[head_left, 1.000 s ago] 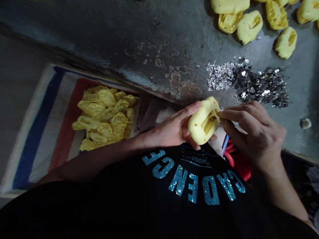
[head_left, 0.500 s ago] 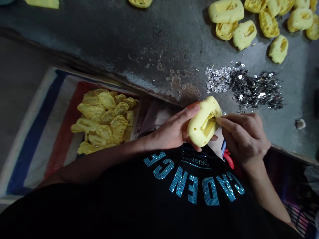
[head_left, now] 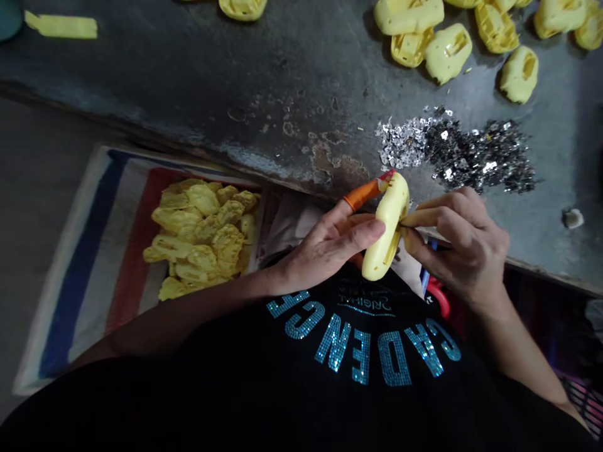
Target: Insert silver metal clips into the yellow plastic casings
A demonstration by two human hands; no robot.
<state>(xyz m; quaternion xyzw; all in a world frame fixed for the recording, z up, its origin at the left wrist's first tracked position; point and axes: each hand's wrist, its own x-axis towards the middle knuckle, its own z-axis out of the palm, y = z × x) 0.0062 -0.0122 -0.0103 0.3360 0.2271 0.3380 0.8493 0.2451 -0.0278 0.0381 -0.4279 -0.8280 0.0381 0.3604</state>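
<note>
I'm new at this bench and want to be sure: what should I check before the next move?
1. Pale yellow plastic shell gripped in the left hand: ok.
2. Fingers of the right hand pinching the shell's edge: ok.
3. Any tool in those fingers: cannot tell, hidden.
4. Bright orange strip behind the shell: cannot tell what it is.
5. Glittering silver metal flake pile lying beyond the right hand: ok.
6. Shell's inner side: cannot tell, turned edge-on.
</note>
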